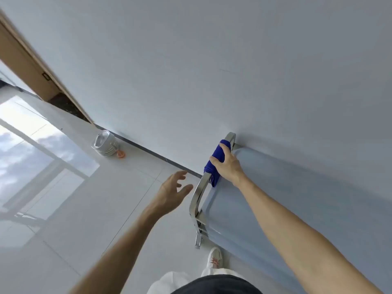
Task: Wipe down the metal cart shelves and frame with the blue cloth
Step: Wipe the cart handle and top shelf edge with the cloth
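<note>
The metal cart stands against the white wall on the right, its top shelf (265, 198) smooth and pale. A curved steel handle bar (197, 196) runs along its left end. The blue cloth (218, 154) is wrapped around the upper part of that bar, and my right hand (228, 164) grips the cloth and bar together. My left hand (172, 190) hovers in the air just left of the handle, fingers spread and relaxed, holding nothing.
A stack of white bowls with a lid (105, 144) and a small orange item (121, 154) sit on the glossy tile floor by the baseboard. A wooden door frame (42, 71) is at the upper left. My shoe (215, 258) is beside the cart's leg.
</note>
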Available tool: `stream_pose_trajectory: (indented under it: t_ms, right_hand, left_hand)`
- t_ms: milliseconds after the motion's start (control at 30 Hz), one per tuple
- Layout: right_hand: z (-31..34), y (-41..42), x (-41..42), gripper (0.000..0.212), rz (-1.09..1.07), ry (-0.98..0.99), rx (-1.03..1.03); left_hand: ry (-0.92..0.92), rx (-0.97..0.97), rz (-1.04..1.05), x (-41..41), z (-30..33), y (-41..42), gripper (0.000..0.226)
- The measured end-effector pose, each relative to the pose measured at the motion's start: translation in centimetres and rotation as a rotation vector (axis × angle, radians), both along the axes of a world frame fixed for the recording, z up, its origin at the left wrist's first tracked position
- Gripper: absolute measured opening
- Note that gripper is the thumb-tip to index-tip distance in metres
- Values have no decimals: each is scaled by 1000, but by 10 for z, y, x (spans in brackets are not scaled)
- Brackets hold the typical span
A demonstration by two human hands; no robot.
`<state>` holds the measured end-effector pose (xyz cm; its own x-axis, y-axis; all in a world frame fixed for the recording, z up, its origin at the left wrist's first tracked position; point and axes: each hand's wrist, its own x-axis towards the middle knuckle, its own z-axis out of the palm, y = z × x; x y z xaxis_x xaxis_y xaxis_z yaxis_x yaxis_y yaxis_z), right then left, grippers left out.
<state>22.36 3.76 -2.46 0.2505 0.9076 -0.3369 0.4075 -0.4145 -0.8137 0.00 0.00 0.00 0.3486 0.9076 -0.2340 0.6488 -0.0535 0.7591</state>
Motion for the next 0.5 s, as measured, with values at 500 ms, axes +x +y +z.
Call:
stream_pose_trajectory:
  t_ms: [500]
  right_hand:
    - [-52, 82, -10, 53, -264, -5, -60]
  left_hand:
    - [133, -349, -335, 56, -44, 101, 51]
